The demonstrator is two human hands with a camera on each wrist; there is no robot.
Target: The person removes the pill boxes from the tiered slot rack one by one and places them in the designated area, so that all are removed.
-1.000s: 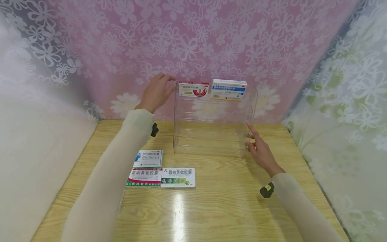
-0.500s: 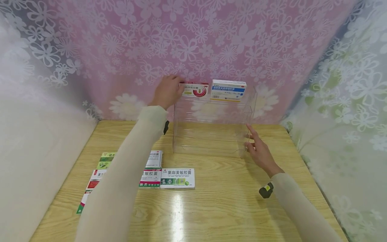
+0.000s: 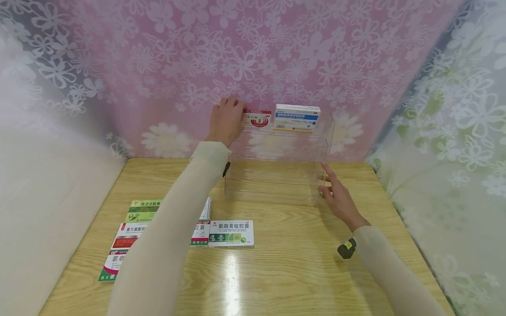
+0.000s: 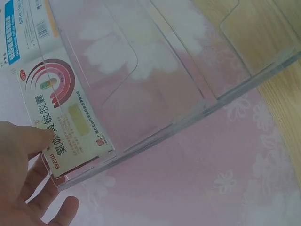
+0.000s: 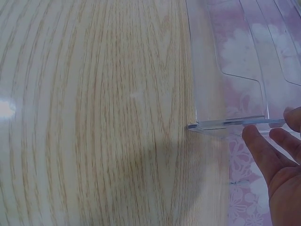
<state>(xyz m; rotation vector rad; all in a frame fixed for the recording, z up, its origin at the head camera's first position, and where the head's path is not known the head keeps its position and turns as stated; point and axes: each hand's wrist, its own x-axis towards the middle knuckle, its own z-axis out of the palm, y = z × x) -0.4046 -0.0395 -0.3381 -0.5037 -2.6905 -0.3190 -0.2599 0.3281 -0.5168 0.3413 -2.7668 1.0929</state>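
A clear acrylic display rack with several tiers stands at the back of the table. My left hand is at its upper left corner. In the left wrist view, the thumb lies on the face of a white and red medicine box in the top tier, with the other fingers round the rack's side edge and behind. My right hand is at the rack's right side; in the right wrist view its fingertips touch the side panel. A white and blue medicine box stands right of the red one.
Several flat medicine boxes lie on the wood table at the left, among them a green one and a white and green one. My left sleeve hides some. A flowered pink cloth hangs close behind the rack.
My left hand has moved right from beside the rack's top corner onto the red and white medicine box, covering its left part. The right hand has stayed at the rack's side.
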